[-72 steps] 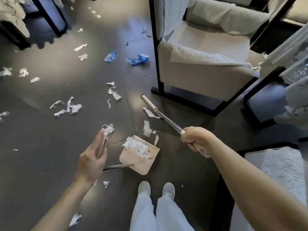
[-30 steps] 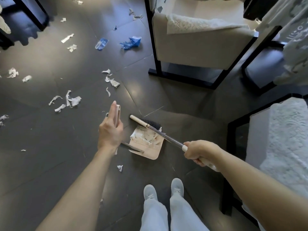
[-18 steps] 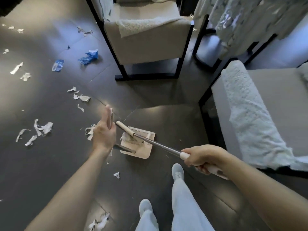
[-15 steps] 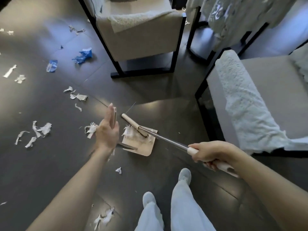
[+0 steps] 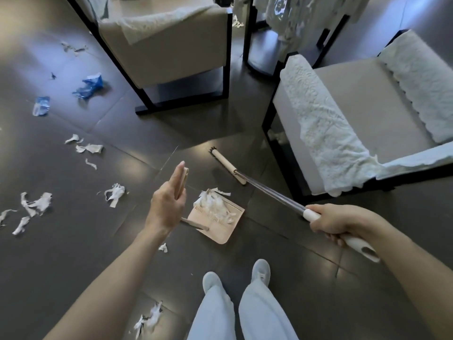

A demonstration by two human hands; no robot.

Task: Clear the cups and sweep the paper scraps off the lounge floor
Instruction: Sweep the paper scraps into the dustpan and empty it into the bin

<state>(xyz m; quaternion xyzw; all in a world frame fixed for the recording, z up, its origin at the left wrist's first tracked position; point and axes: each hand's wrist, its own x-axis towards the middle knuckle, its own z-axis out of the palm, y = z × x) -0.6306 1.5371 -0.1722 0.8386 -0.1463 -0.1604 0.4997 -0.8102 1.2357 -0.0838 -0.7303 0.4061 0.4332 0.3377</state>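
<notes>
Beige plastic dustpan (image 5: pixel 218 233) on dark floor (image 5: pixel 73 253), heaped with white paper scraps (image 5: pixel 213 205), handle grasped by left hand (image 5: pixel 168 207); right hand (image 5: pixel 337 222) fingers clenched round metal-shafted broom (image 5: pixel 269 191).

The left hand (image 5: pixel 169 207) is raised mid-view, its back toward the camera. The fingers are stretched nearly straight up along the slim beige upright dustpan handle (image 5: pixel 184 180), which it holds against the thumb side. Its bare forearm runs down to the lower left edge. The right hand (image 5: pixel 335 223) sits further right, knuckles up, with fingers curled under the white plastic grip of the metal broom pole (image 5: pixel 353 241). Its bare forearm leads off to the right edge. The hands are well apart.
</notes>
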